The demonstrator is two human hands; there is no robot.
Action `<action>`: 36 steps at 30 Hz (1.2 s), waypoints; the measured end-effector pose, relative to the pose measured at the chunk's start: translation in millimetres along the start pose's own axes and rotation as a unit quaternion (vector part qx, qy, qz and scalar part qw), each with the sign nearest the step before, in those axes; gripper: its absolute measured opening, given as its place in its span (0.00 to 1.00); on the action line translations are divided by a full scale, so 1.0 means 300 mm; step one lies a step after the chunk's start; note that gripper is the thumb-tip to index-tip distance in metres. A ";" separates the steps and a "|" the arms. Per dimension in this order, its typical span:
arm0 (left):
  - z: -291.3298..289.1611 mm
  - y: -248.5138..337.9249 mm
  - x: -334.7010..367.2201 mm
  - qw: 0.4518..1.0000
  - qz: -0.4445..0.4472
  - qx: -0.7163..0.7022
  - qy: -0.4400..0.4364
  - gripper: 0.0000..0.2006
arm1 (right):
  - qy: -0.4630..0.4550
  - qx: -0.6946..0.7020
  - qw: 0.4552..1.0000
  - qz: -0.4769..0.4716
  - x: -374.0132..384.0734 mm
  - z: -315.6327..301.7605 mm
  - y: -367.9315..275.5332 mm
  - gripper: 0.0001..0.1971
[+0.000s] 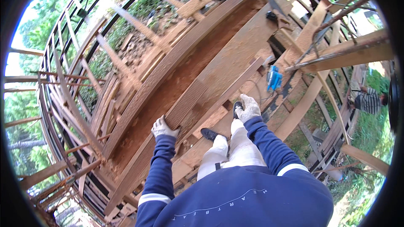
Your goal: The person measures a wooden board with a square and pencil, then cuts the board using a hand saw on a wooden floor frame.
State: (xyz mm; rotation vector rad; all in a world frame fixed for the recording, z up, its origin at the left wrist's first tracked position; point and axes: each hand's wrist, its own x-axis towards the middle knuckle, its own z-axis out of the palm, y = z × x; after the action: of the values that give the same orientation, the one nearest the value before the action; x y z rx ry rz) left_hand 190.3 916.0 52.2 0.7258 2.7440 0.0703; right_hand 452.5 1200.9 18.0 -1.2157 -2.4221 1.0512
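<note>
My left hand [165, 127], in a pale knitted work glove, lies across a narrow brown grooved board [185, 103]. Its fingers are on one side and its thumb on the other, closed round the board. The board runs diagonally from lower left toward upper right. My right hand [248, 107], gloved alike, is held in front of my right leg, partly covering a black shoe [236, 108]. Its fingers are loosely bent with the thumb apart, and nothing shows in it. Beyond it a blue power tool [274, 78] with a cord rests on the timber.
A wide dusty plank [231, 54] and a curved grooved board [181, 65] lie beyond the left hand, with reddish sawdust between. Joists leave gaps around my feet. A slanted beam [345, 54] stands at right. Another person [367, 101] in a striped top is at far right.
</note>
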 end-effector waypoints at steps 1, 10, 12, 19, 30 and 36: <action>-0.005 0.007 0.005 1.000 -0.007 0.008 -0.010 0.49 | 0.032 -0.044 0.998 -0.014 0.040 -0.073 0.044 0.27; 0.067 0.418 0.244 0.983 0.027 -0.141 0.116 0.22 | 0.111 -0.321 0.941 0.006 0.873 -0.639 0.362 0.37; 0.120 0.464 0.253 0.988 -0.017 -0.069 0.134 0.20 | 0.088 -0.406 0.908 0.054 1.012 -0.709 0.431 0.42; 0.098 0.519 0.268 0.989 -0.040 -0.035 0.134 0.15 | -0.022 -0.468 0.882 0.047 1.301 -0.857 0.585 0.38; 0.050 0.530 0.253 0.989 -0.024 -0.043 0.141 0.14 | 0.130 -0.446 0.884 -0.052 1.407 -0.832 0.776 0.17; 0.093 0.474 0.233 0.990 -0.044 -0.035 0.128 0.17 | 0.352 -0.252 0.900 -0.058 1.413 -0.872 0.603 0.13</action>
State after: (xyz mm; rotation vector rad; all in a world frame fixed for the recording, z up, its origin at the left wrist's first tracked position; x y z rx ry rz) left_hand 208.4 1073.3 24.0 0.6147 2.9953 0.2560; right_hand 424.4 1729.9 35.6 -1.2698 -2.1571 -0.1007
